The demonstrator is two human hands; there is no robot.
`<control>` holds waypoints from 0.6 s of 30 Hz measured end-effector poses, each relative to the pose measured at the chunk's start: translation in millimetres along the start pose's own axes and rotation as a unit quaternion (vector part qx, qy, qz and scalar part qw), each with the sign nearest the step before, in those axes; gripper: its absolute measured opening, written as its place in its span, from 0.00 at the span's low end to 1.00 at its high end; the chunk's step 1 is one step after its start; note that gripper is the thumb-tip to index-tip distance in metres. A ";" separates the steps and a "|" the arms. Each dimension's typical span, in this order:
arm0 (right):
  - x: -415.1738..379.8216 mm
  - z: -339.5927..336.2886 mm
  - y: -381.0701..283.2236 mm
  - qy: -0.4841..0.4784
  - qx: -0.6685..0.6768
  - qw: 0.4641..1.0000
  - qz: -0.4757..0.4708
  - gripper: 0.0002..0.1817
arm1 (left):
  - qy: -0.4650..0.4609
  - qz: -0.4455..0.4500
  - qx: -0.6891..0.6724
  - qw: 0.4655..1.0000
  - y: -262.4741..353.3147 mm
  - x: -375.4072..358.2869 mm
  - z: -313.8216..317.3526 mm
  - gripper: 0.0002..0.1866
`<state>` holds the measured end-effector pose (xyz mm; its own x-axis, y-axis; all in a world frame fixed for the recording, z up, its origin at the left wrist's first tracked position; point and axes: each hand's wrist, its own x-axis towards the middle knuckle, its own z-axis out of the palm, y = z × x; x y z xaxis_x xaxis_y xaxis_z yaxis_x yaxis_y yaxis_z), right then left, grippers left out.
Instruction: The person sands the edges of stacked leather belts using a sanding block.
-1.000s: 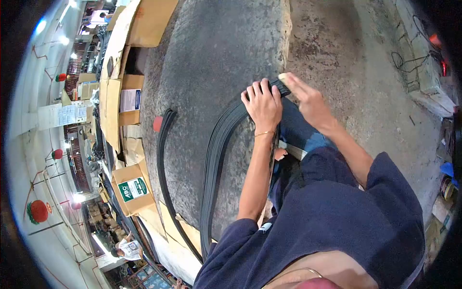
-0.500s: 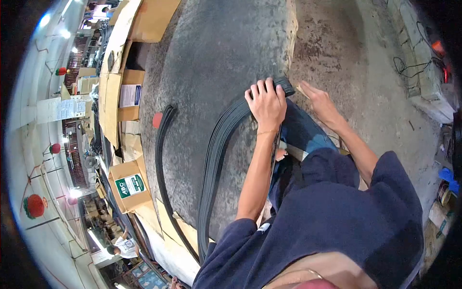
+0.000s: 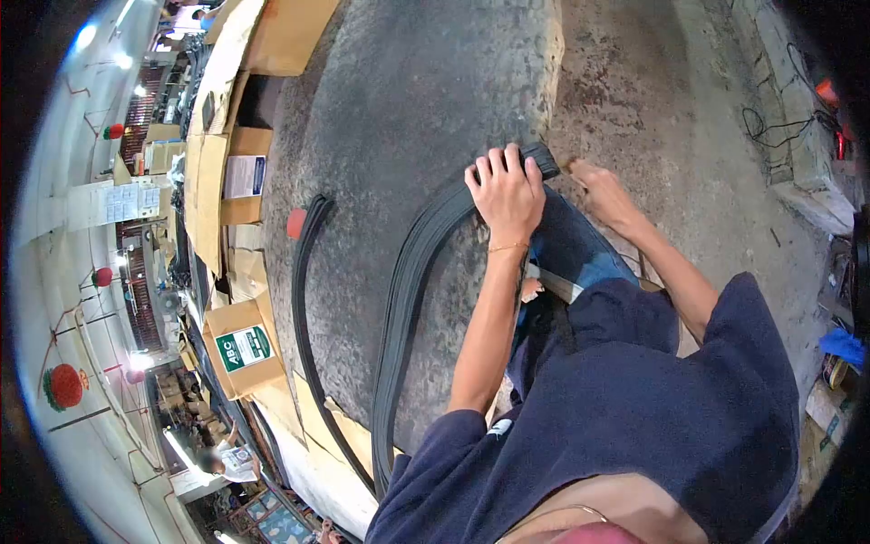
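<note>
A thick bundle of thin black strips (image 3: pixel 405 263), rubber-like, curves up across the dark worktable (image 3: pixel 362 118). My left hand (image 3: pixel 509 195) is wrapped over the bundle near its upper end, knuckles up. The cut end of the bundle pokes out to the right of that hand, past the table's edge. Close to this end is my right hand (image 3: pixel 605 195), its fingers curled together. Whatever the right fingers pinch, if anything, is too small to make out. A second, thinner bundle of black strips (image 3: pixel 304 299) lies curved on the table to the left.
A red round object (image 3: pixel 296 223) touches the thinner bundle's tip. Cardboard pieces (image 3: pixel 210 181) and an open carton with a green label (image 3: pixel 243 349) line the far edge. A person in a white shirt (image 3: pixel 237 462) is in the background. Black cable (image 3: pixel 770 127) lies by the right wall.
My right hand's fingers, straighter before, are now curled in near the bundle's end. My left hand and the bundle's end have shifted slightly right.
</note>
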<state>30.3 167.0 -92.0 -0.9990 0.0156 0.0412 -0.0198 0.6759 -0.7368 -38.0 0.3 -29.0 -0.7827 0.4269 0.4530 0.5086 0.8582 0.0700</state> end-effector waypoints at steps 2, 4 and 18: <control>4.8 -2.4 -11.3 0.100 0.044 0.994 -0.006 0.34 | -0.009 0.000 0.001 1.000 -1.7 -1.3 4.1 0.16; -3.6 -0.8 -32.1 0.173 0.090 0.981 0.004 0.36 | -0.021 -0.009 -0.007 1.000 -0.7 -5.5 1.7 0.16; -2.5 -10.6 -48.3 0.158 0.059 0.983 -0.068 0.32 | 0.039 0.018 -0.007 0.999 0.7 0.2 -0.5 0.14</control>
<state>34.2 142.1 -49.4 -0.9247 0.1716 0.3399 -0.1762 0.5985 -0.7815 -37.6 0.8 -28.3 -0.7342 0.4326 0.5232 0.5409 0.8385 0.0657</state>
